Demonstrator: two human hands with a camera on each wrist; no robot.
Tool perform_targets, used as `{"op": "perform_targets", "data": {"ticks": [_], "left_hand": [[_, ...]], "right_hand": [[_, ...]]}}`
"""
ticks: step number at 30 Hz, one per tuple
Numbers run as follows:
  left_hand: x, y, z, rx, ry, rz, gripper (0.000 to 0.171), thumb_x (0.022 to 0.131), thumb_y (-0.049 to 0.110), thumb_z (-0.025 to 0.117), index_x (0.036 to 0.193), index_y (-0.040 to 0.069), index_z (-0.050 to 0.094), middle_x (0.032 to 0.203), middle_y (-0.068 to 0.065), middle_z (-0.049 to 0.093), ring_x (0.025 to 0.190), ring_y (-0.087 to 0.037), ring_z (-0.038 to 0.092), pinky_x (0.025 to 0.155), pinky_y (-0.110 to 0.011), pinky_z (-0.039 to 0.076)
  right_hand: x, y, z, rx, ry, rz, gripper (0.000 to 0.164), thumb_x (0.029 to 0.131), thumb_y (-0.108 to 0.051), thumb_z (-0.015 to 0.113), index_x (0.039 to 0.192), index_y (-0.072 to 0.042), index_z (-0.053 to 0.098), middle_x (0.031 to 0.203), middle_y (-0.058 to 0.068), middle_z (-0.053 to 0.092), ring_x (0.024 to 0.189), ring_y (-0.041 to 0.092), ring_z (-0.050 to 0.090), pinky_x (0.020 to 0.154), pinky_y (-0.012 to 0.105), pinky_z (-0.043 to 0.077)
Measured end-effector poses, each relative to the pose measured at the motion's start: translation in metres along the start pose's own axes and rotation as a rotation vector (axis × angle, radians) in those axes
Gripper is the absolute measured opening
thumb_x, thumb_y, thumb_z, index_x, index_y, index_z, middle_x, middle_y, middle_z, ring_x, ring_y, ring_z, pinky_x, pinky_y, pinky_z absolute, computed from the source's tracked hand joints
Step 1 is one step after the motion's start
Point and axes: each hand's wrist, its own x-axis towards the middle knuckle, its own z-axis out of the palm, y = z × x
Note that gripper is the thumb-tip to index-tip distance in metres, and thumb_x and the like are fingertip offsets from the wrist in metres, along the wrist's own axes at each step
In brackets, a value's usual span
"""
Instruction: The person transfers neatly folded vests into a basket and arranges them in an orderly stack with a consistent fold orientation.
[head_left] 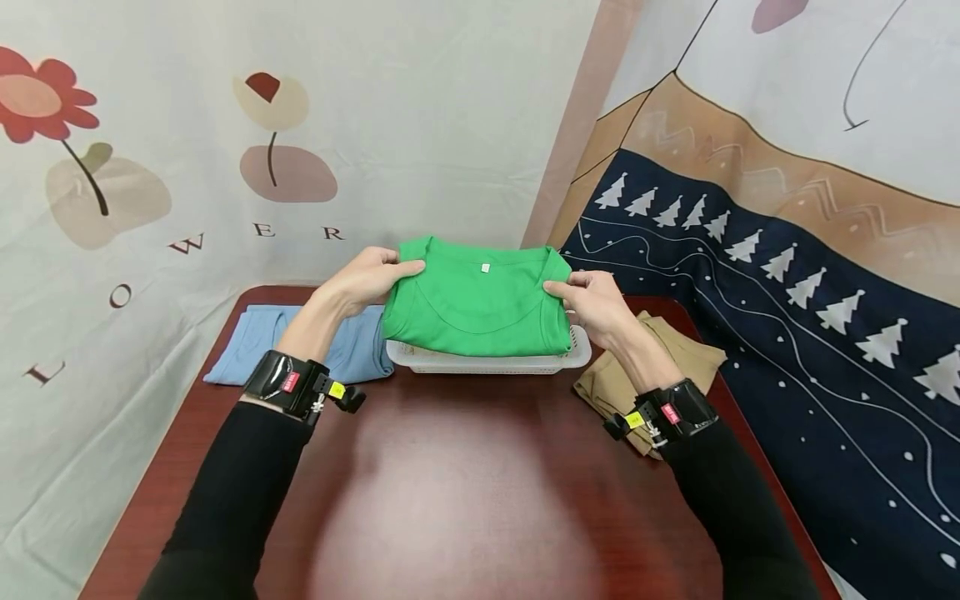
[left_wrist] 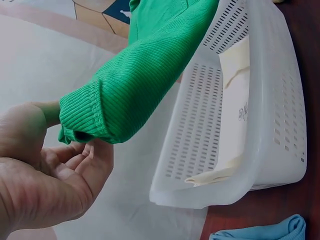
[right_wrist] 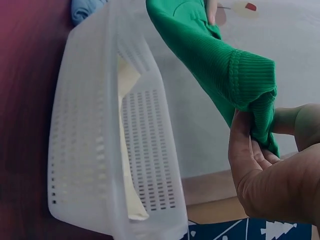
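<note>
Basket (head_left: 480, 364), count 1, white, perforated sides, on the brown table (head_left: 465, 492); used as landmark. Shirt (head_left: 483, 304), count 1, green, folded, ribbed along its edges, held up over the basket; right wrist view shows a gap between shirt and rim. One small white tag (head_left: 485, 268) at its neckline. Hands, count 2, both on the shirt. Left hand (head_left: 367, 279), above the basket's left end: pinches the shirt's left edge, thumb on the front, other fingers behind. Right hand (head_left: 596, 304), above the basket's right end: pinches the right edge, thumb likewise in front. Other cloths, count 3: one cream cloth (left_wrist: 235, 110) inside the basket, dark print on it, too small to read; one blue cloth (head_left: 258, 337), folded, on the table just left of the basket; one tan cloth (head_left: 690, 358), folded, on the table to the right of the basket, partly hidden by the right forearm. Black sleeves (head_left: 232, 500), count 2. Beyond the basket, one pale curtain (head_left: 450, 108); to its right, one navy cloth (head_left: 825, 400) printed with white trees.
</note>
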Motion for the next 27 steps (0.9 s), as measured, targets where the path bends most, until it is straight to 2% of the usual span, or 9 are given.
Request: {"op": "perform_targets", "data": {"ticks": [5, 7, 14, 19, 23, 25, 27], "left_hand": [[0.013, -0.001, 0.000, -0.075, -0.022, -0.035, 0.050, 0.119, 0.034, 0.058, 0.153, -0.003, 0.058, 0.114, 0.002, 0.076, 0.098, -0.009, 0.078, 0.092, -0.029, 0.067], [0.018, -0.002, 0.000, -0.097, -0.024, -0.042, 0.052, 0.119, 0.032, 0.056, 0.157, -0.004, 0.056, 0.116, 0.002, 0.075, 0.100, -0.009, 0.078, 0.092, -0.029, 0.067], [0.032, -0.006, 0.004, -0.128, 0.035, -0.042, 0.043, 0.118, 0.027, 0.056, 0.147, -0.004, 0.063, 0.117, 0.001, 0.069, 0.098, -0.008, 0.075, 0.092, -0.026, 0.065], [0.041, -0.012, 0.011, -0.158, 0.127, -0.040, 0.042, 0.116, 0.027, 0.058, 0.145, -0.002, 0.067, 0.109, 0.001, 0.073, 0.086, -0.006, 0.077, 0.082, -0.024, 0.067], [0.045, -0.015, 0.015, -0.127, 0.181, -0.038, 0.046, 0.117, 0.028, 0.058, 0.149, -0.003, 0.066, 0.115, -0.002, 0.071, 0.083, -0.004, 0.074, 0.078, -0.021, 0.065], [0.047, -0.016, 0.018, -0.099, 0.201, -0.043, 0.045, 0.117, 0.029, 0.059, 0.148, -0.002, 0.067, 0.118, -0.003, 0.068, 0.084, -0.003, 0.072, 0.078, -0.020, 0.063], [0.049, -0.017, 0.020, -0.074, 0.215, -0.049, 0.039, 0.117, 0.029, 0.060, 0.141, 0.000, 0.069, 0.117, -0.003, 0.067, 0.084, -0.004, 0.070, 0.077, -0.020, 0.063]], "right_hand": [[0.012, -0.005, -0.006, -0.029, -0.015, 0.013, 0.030, 0.112, -0.025, 0.072, 0.127, 0.002, 0.070, 0.112, 0.000, 0.073, 0.096, 0.007, 0.078, 0.087, 0.026, 0.069], [0.017, -0.006, -0.008, -0.030, -0.018, 0.020, 0.032, 0.113, -0.024, 0.071, 0.131, 0.003, 0.070, 0.111, 0.000, 0.074, 0.096, 0.008, 0.079, 0.087, 0.027, 0.070], [0.032, -0.005, -0.014, -0.038, -0.032, 0.056, 0.033, 0.113, -0.023, 0.070, 0.133, 0.004, 0.069, 0.113, 0.001, 0.072, 0.094, 0.009, 0.078, 0.085, 0.028, 0.069], [0.046, -0.005, -0.016, -0.045, -0.036, 0.067, 0.023, 0.113, -0.021, 0.070, 0.121, 0.000, 0.072, 0.111, 0.002, 0.072, 0.094, 0.010, 0.076, 0.084, 0.028, 0.069], [0.056, -0.003, -0.017, -0.073, -0.045, 0.086, 0.017, 0.113, -0.020, 0.069, 0.111, -0.004, 0.072, 0.106, 0.000, 0.071, 0.092, 0.008, 0.075, 0.081, 0.026, 0.068], [0.060, -0.001, -0.018, -0.082, -0.047, 0.093, 0.015, 0.113, -0.019, 0.069, 0.105, -0.006, 0.071, 0.100, -0.002, 0.071, 0.087, 0.007, 0.073, 0.077, 0.025, 0.067], [0.064, 0.001, -0.018, -0.088, -0.036, 0.101, 0.021, 0.112, -0.017, 0.070, 0.092, -0.009, 0.068, 0.085, -0.004, 0.067, 0.077, 0.006, 0.069, 0.071, 0.023, 0.065]]}}
